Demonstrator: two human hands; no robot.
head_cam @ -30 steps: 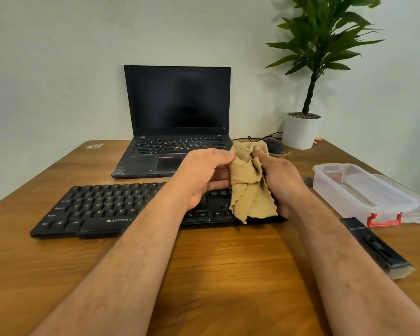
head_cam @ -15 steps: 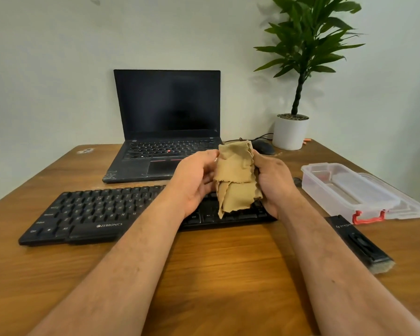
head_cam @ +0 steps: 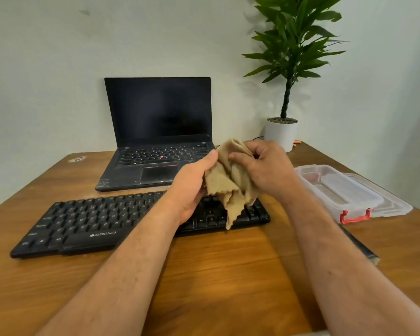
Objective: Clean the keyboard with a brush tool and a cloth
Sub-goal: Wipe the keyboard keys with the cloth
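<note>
One keyboard (head_cam: 121, 221), one cloth (head_cam: 230, 187), one brush tool (head_cam: 359, 246), two hands: left (head_cam: 192, 187), right (head_cam: 267, 168). One laptop (head_cam: 159, 132), one potted plant (head_cam: 286, 81), one clear plastic box (head_cam: 337, 190), one desk (head_cam: 216, 275).

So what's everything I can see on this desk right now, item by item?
keyboard: one, black, near middle of the table, in front of the laptop
laptop: one, black, open with a dark screen, behind the keyboard
cloth: one, tan, held crumpled above the keyboard's right end
brush tool: one, black, on the table at right, mostly hidden by the right forearm
plastic box: one, clear with a red latch, right side of the table
potted plant: one, green in a white pot, far right corner
table: one, brown wood
left hand: one, holds the cloth's left side
right hand: one, grips the cloth's top
</note>
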